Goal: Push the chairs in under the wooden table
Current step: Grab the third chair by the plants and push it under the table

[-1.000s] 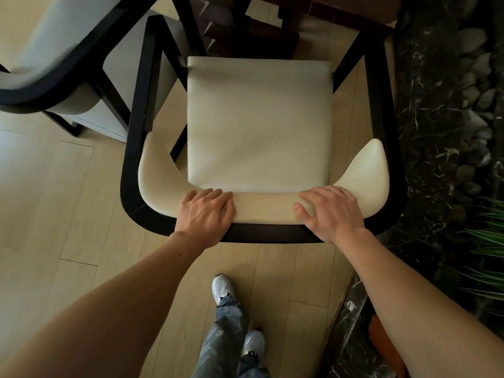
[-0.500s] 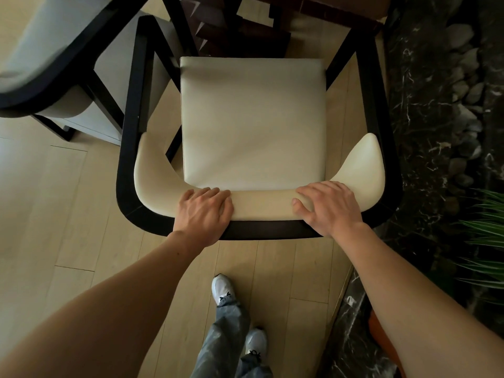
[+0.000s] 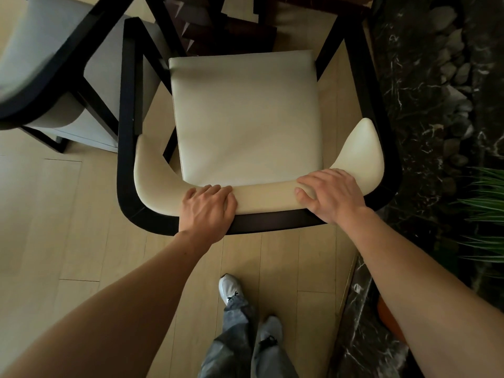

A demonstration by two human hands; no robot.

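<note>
A black-framed chair (image 3: pixel 245 118) with a cream seat and curved cream backrest stands right below me. My left hand (image 3: pixel 207 208) grips the backrest left of its middle, fingers curled over the top. My right hand (image 3: pixel 328 196) holds the same backrest further right. The dark wooden table (image 3: pixel 234 20) shows at the top edge, its base just beyond the seat's front. A second chair (image 3: pixel 54 77) of the same kind, with a greyer cushion, stands at the upper left.
A dark marble border (image 3: pixel 425 91) with grey pebbles runs along the right side, close to the chair's right arm. Green plant leaves (image 3: pixel 485 208) reach in at the right. My feet (image 3: pixel 231 290) stand on the pale wood floor behind the chair.
The chair has slid a little forward toward the table, with both hands still on its backrest. The second chair has shifted further toward the left edge of view.
</note>
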